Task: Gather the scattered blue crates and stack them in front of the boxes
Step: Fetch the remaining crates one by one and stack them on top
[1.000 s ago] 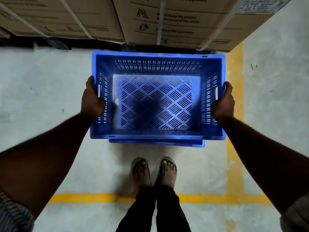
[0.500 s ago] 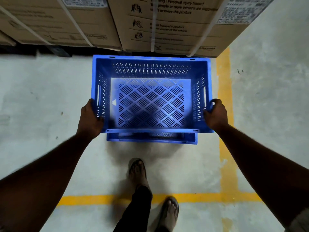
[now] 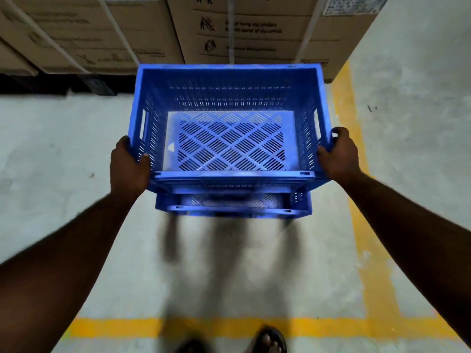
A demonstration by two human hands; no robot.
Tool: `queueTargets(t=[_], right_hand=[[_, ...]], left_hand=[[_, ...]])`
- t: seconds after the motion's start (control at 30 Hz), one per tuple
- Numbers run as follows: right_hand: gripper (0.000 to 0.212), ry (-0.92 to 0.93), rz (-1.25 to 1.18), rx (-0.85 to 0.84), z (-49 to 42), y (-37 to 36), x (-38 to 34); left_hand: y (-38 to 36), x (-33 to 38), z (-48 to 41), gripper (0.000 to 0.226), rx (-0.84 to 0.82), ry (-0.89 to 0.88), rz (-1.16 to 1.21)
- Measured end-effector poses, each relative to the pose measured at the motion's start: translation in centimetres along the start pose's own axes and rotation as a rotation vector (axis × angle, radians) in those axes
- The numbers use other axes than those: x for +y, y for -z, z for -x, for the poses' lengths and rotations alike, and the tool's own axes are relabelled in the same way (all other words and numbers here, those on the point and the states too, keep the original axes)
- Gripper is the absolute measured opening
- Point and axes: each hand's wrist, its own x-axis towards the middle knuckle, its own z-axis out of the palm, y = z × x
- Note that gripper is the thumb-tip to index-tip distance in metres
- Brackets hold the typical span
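A blue slotted crate (image 3: 229, 98) sits on top of a second blue crate (image 3: 233, 208) whose near rim shows below it. The stack stands on the floor right in front of the cardboard boxes (image 3: 254, 29). My left hand (image 3: 130, 166) grips the top crate's left rim near the front corner. My right hand (image 3: 337, 155) grips its right rim near the front corner. The top crate is empty and its far edge almost touches the boxes.
Yellow floor lines run along the right (image 3: 356, 200) and across the near side (image 3: 204, 327). A dark gap under the boxes (image 3: 51, 84) lies at the left. My sandalled feet (image 3: 267, 341) stand at the bottom edge, behind the near line.
My feet have stepped back behind the yellow line. My hands slid along the crate's rims toward its near corners. The top crate now shows the lower crate's front more.
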Motion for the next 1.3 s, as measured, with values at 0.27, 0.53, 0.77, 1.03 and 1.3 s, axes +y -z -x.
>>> queueTargets(t=[0.27, 0.53, 0.77, 1.03, 1.3], right_hand=[[0.064, 0.119, 0.131, 0.047, -1.2, -2.8, 2.1], [0.066, 0.115, 0.137, 0.038, -1.3, -3.0, 2.3], [0.068, -0.002, -0.044, -0.008, 1.9, -2.0, 2.2], [0.064, 0.065, -0.129, 0.138, 0.8, -3.1, 3.5], [0.064, 0.06, -0.099, 0.152, 1.6, -2.4, 2.8]], left_hand=[[-2.6, -2.9, -1.0, 0.058, 0.222, -0.017, 0.053], [-3.0, -3.8, -3.1, 0.071, 0.199, 0.001, 0.129], [-1.4, -2.6, -1.6, 0.056, 0.082, -0.061, 0.067], [-2.9, -2.6, -2.7, 0.055, 0.161, -0.087, 0.098], [-2.9, -2.7, -1.0, 0.053, 0.093, -0.06, 0.077]])
